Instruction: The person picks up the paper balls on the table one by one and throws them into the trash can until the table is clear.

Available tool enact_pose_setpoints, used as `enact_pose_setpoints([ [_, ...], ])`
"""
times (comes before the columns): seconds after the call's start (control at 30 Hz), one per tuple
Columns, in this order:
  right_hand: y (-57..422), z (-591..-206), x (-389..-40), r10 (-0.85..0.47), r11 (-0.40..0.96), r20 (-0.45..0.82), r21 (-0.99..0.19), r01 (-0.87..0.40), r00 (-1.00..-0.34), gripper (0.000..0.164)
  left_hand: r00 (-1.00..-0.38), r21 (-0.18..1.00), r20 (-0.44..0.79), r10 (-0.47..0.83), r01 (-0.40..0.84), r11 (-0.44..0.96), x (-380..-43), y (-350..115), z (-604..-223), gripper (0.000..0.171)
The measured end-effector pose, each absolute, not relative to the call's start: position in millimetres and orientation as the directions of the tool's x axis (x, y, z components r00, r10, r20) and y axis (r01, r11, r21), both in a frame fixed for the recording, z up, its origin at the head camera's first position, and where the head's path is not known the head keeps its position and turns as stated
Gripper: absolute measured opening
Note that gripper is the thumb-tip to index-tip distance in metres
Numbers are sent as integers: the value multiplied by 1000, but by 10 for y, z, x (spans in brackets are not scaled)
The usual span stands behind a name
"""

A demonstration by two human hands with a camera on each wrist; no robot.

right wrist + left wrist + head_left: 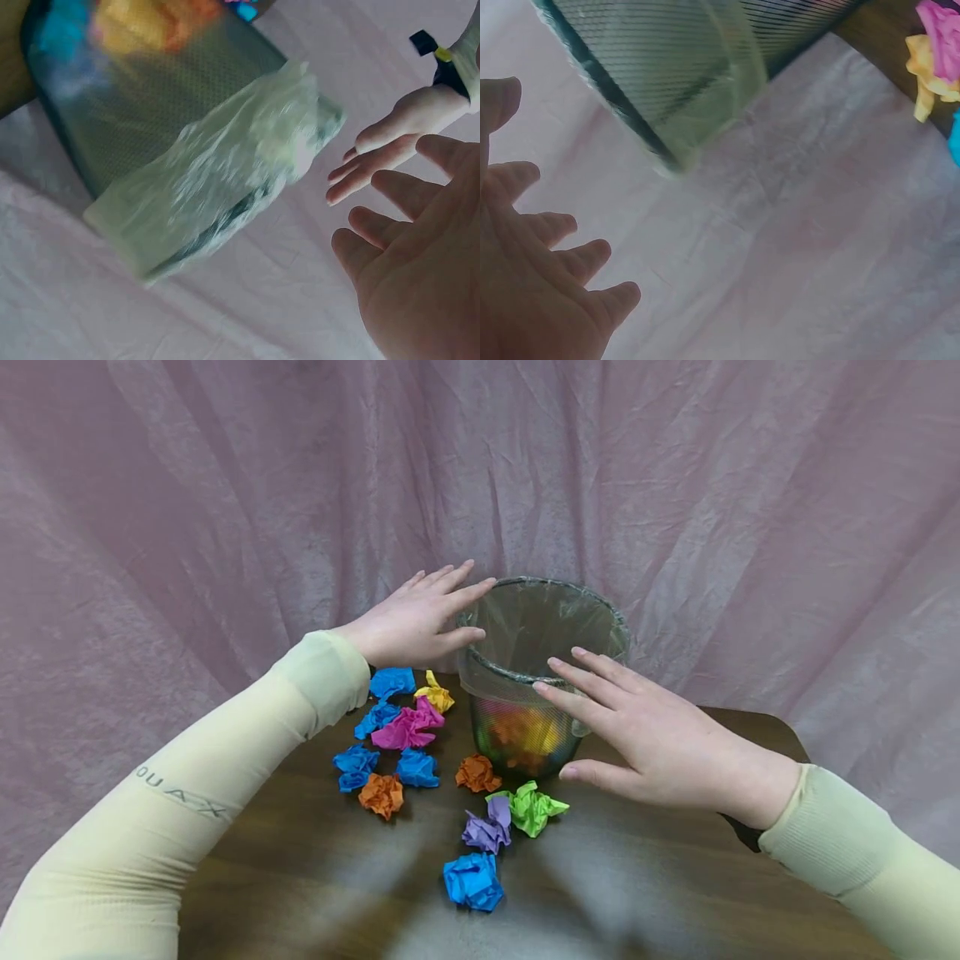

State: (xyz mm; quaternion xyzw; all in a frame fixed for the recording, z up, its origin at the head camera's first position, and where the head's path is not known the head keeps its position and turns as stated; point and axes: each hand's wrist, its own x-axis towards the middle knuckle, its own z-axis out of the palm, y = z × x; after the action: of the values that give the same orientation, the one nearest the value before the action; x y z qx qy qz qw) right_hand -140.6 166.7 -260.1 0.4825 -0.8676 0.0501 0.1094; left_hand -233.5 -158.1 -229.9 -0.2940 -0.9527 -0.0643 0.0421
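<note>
A mesh wastebasket with a clear plastic liner folded over its rim stands on the table; orange and yellow show through its mesh. My left hand is raised at the basket's left, fingers straight and spread, holding nothing. In the right wrist view that left hand appears apart from the rim. On the basket's near right side hovers my right hand, fingers extended and empty. Crumpled paper balls lie about: pink, yellow, lime green, purple, orange and several blue.
Under everything is a dark brown wooden table with a rounded far right corner. A pink curtain hangs right behind the table. Most paper balls sit left of the basket; a smaller group lies in front, with another orange ball close to its base.
</note>
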Motion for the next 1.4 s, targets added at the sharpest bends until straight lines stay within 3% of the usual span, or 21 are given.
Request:
enact_pose_setpoints([
  [0.4, 1363, -2828, -1193, -911, 356, 249, 81, -931, -327, 81, -859, 107, 88, 505, 512, 852, -2294, -1916, -2493, 77],
  [0.77, 1185, -3260, -1069, -953, 249, 183, 11, -968, -243, 80, -853, 76, 79, 515, 521, 850, -2091, -2085, -2888, 76],
  [1.4, 882, -4038, -893, -986, 165, 33, -35, -986, -166, 87, -798, 106, 83, 598, 603, 790, -1566, -2273, -3784, 75],
])
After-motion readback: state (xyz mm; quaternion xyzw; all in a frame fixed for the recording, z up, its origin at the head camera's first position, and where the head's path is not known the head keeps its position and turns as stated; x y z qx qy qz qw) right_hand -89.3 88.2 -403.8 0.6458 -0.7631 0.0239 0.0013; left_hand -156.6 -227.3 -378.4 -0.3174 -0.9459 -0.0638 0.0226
